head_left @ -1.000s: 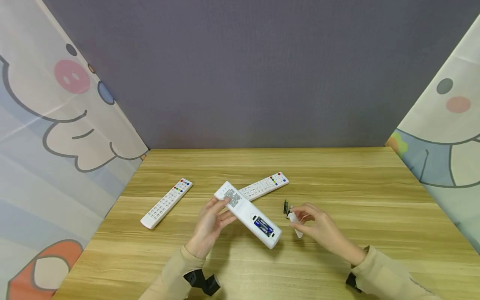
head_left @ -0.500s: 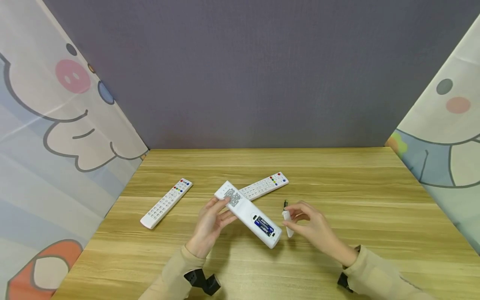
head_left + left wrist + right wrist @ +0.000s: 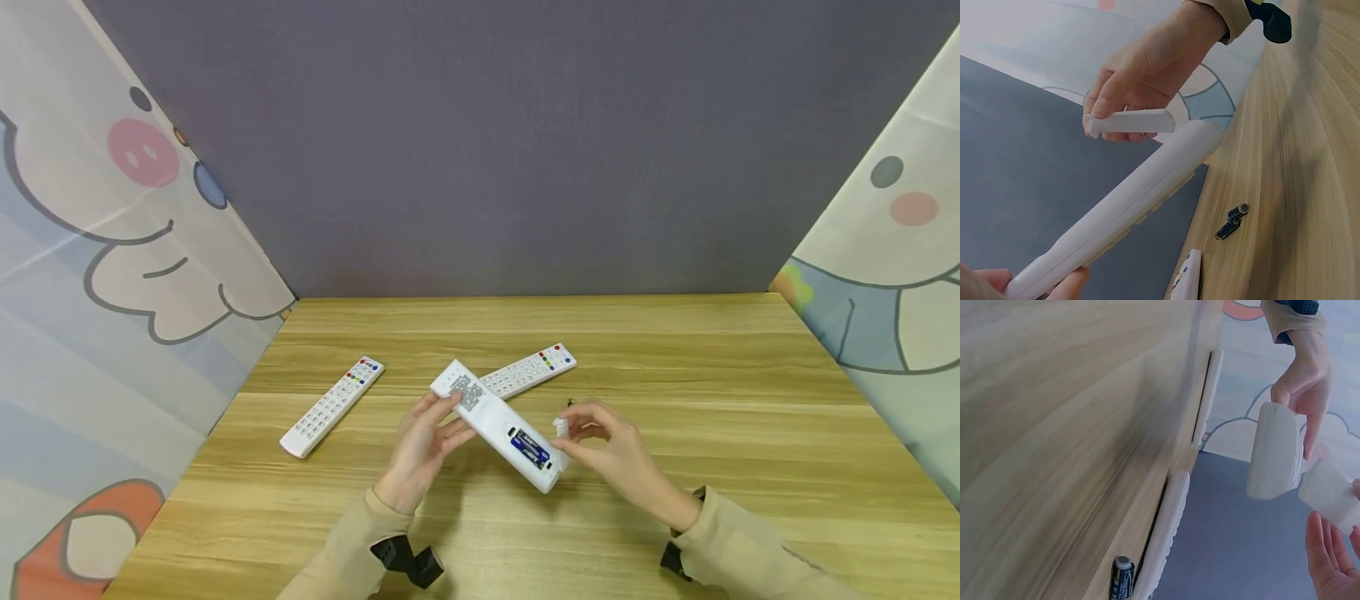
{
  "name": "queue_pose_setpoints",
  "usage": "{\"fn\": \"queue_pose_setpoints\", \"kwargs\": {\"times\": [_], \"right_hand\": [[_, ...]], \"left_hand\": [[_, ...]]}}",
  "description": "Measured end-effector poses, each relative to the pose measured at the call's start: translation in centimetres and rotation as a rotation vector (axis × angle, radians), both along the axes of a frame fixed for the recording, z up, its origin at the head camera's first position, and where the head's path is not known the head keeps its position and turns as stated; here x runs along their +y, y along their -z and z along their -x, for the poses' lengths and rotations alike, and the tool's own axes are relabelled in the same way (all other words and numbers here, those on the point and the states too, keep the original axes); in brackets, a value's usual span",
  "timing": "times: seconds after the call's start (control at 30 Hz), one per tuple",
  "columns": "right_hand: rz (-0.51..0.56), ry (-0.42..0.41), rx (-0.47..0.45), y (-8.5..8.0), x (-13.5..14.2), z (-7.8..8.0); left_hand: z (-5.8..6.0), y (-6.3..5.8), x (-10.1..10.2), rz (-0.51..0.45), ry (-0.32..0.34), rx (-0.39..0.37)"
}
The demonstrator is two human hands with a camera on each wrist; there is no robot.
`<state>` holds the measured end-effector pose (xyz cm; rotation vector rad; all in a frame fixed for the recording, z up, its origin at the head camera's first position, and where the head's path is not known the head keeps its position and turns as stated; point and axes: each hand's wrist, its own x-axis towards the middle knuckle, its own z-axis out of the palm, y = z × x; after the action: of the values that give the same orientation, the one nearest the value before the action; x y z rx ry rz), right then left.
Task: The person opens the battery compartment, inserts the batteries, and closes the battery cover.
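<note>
Left hand (image 3: 420, 452) holds a white remote (image 3: 491, 423), thumb on its back, fingers under it, gripped at the end with the grey printed label. Remote is back side up, tilted, clear of the wooden table (image 3: 697, 358). Battery bay at the other end is uncovered, two blue batteries (image 3: 529, 450) in it, lying side by side.

Right hand (image 3: 611, 443) has a narrow pinch, thumb against fingers, on the small white battery cover (image 3: 1141, 121). Cover is right by the battery end, off to the side of the bay, not seated. Can't tell if it touches the remote's edge.

Two loose dark batteries (image 3: 1232, 221) lie on the table near the right hand; left wrist view shows them close together, one overlapping the other. Head view gives only a tip past the fingers.

Second remote (image 3: 531, 372) lies buttons up behind the held one, which covers part of it. Third remote (image 3: 332, 408) also buttons up, well apart, off to the left, at a slant. Both have coloured keys toward the far end.

Both arms in tan sleeves (image 3: 348, 546), black device (image 3: 408, 562) at each wrist. Dark grey backdrop (image 3: 480, 150) behind the table, cartoon-print cloth (image 3: 75, 275) on both sides.
</note>
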<state>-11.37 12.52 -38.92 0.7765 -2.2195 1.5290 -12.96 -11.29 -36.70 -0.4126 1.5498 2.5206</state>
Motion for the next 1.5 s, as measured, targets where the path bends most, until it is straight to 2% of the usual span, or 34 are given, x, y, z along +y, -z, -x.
{"fn": "queue_pose_setpoints", "kwargs": {"times": [0.2,0.67,1.2,1.37,1.5], "right_hand": [[0.009,-0.015,0.009,0.0,-0.4,0.0],[0.04,-0.039,-0.039,-0.1,-1.0,0.0],[0.011,-0.02,-0.069,-0.3,-1.5,-0.1],[0.009,-0.027,-0.054,-0.4,-1.6,-0.2],[-0.002,-0.042,0.004,-0.2,-1.6,0.0]], "left_hand": [[0.1,0.0,0.1,0.001,0.006,0.001],[0.2,0.1,0.3,-0.003,0.006,-0.003],[0.2,0.0,0.3,-0.015,0.003,0.007],[0.2,0.0,0.3,-0.015,0.004,0.009],[0.1,-0.1,0.4,-0.015,0.008,0.012]]}}
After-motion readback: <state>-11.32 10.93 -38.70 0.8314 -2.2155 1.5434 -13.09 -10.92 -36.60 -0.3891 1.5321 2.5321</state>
